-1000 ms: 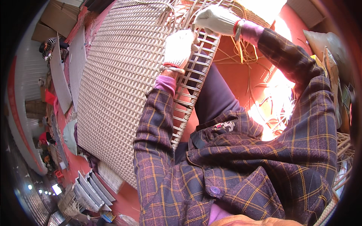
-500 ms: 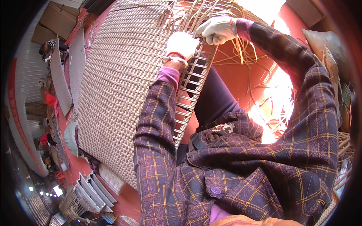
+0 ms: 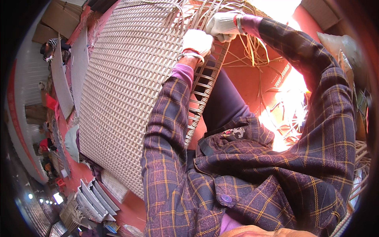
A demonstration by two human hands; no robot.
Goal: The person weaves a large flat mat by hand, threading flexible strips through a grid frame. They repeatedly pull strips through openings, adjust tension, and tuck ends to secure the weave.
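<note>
A large panel of woven tan wicker point(image 3: 122, 91) stands tilted in front of me, with an open ladder-like strip point(image 3: 199, 96) along its right border. My left hand point(image 3: 198, 42), in a white glove, is closed at the top of that strip, its fingertips mostly hidden. Touching or almost touching it, my right hand point(image 3: 222, 26), gloved too, is closed at the panel's border. Both seem to pinch thin wicker strands, though the gripped part is covered by the gloves. Loose, unwoven strands point(image 3: 203, 10) spread out from the panel's upper end, just beyond my hands.
Loose strand ends point(image 3: 252, 49) hang right of my right hand over the red floor point(image 3: 244, 75). A pale sack point(image 3: 343, 49) stands at the far right. At left are flat boards point(image 3: 61, 81), cardboard boxes point(image 3: 59, 19), another person point(image 3: 53, 47) and stacked grey curved pieces point(image 3: 94, 201).
My left hand has moved right and slightly up, closer to my right hand. The right hand has shifted slightly up and left, its fingers now curled in more.
</note>
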